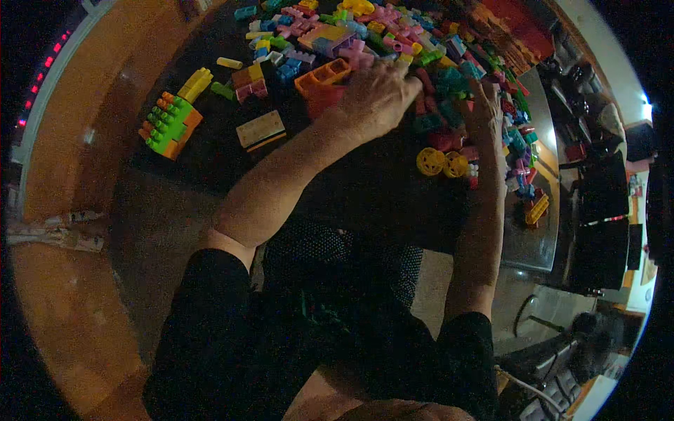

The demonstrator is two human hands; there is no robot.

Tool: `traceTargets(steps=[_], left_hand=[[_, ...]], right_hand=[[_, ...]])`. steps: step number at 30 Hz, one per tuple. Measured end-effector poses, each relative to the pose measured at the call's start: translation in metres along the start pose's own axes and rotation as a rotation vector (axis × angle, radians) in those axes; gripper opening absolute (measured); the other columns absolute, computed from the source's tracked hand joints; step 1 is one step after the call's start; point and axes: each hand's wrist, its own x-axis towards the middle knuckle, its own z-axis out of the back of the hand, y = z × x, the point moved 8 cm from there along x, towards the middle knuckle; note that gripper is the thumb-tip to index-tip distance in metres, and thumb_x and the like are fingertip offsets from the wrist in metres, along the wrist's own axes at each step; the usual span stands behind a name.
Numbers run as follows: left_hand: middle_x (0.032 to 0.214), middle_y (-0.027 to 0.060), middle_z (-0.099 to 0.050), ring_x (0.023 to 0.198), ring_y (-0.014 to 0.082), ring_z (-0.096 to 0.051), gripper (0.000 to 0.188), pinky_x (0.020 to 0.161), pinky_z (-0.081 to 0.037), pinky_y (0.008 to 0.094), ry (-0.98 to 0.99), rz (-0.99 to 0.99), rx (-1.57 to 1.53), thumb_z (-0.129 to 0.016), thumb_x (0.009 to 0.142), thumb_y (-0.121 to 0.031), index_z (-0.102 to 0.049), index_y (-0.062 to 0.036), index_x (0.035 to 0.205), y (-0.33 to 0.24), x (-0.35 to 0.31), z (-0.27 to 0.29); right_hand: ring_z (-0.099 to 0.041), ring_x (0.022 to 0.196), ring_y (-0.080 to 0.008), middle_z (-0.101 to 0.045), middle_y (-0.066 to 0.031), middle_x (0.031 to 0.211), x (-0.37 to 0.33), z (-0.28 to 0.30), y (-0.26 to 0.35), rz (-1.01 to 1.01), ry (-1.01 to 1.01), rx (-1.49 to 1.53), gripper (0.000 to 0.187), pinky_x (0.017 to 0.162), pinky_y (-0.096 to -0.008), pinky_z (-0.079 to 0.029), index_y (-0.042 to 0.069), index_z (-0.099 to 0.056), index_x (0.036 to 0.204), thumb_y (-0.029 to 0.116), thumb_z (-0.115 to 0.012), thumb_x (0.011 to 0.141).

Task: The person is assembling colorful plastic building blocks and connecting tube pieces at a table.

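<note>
Free room along the near tabletop [365,186], dense toy-brick pile [430,56] beyond

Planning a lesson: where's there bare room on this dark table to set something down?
Free: between the left forearm and the yellow round openwork plastic pieces; between the green-and-orange plastic blocks and the beige rectangular block. Crowded: far side and right, under the multicoloured plastic block heap.

Two hands [382,97] reach over one counter [379,203]. Near its left edge are one green-and-orange block stack [173,125] and one yellow block stack [195,85]. Elsewhere: two round yellow pieces [430,161], one beige block [260,130]. Toward the far edge, the toy blocks [330,36] are too many to count.
</note>
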Motion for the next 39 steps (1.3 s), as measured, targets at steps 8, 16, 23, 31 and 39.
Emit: traceTargets(steps=[8,16,23,31,39], left_hand=[[0.095,0.013,-0.054,0.092,0.0298,-0.056,0.026,0.08,-0.044,0.0417,0.151,-0.051,-0.066,-0.057,0.071,-0.008,-0.057,-0.006,0.097,-0.013,-0.006,-0.046],[0.1,0.0103,-0.054,0.093,0.0287,-0.057,0.038,0.077,-0.046,0.0424,0.066,0.045,-0.24,-0.062,0.072,-0.016,-0.054,-0.012,0.109,-0.018,-0.001,-0.03],[0.097,0.0093,-0.056,0.088,0.0268,-0.058,0.03,0.072,-0.048,0.0384,0.001,0.013,-0.499,-0.063,0.076,-0.021,-0.055,-0.0095,0.102,-0.014,0.0,-0.041],[0.093,0.0073,-0.06,0.081,0.0208,-0.06,0.041,0.071,-0.05,0.0332,0.134,0.74,-1.512,-0.058,0.084,-0.037,-0.051,-0.0066,0.11,0.025,-0.011,-0.06],[0.099,0.0096,-0.058,0.089,0.0209,-0.059,0.034,0.077,-0.051,0.0367,-0.167,0.658,-1.951,-0.052,0.088,-0.03,-0.05,-0.0037,0.11,0.035,-0.004,-0.06]], right_hand=[[-0.054,0.091,-0.0333,-0.054,-0.0148,0.102,-0.001,0.008,-0.005,0.072,-0.098,0.014,0.027,0.076,-0.0415,-0.045,0.01,-0.06,0.099,0.015,-0.06,0.072],[-0.052,0.097,-0.0335,-0.052,-0.0157,0.107,-0.002,0.003,-0.025,-0.039,-0.045,0.001,0.031,0.08,-0.0419,-0.044,0.011,-0.055,0.107,0.018,-0.058,0.077],[-0.058,0.087,-0.0312,-0.057,-0.0173,0.101,0.0,-0.007,-0.039,-0.147,0.004,0.325,0.035,0.075,-0.0373,-0.046,0.013,-0.058,0.109,0.025,-0.06,0.077],[-0.059,0.087,-0.0159,-0.061,-0.008,0.098,0.003,0.028,0.031,-0.301,0.081,1.15,0.031,0.076,-0.0271,-0.047,-0.002,-0.055,0.107,0.013,-0.058,0.079],[-0.059,0.081,-0.0142,-0.061,-0.008,0.095,-0.01,0.006,0.079,-0.235,0.445,1.247,0.036,0.073,-0.0248,-0.047,-0.002,-0.053,0.111,0.015,-0.059,0.08]])
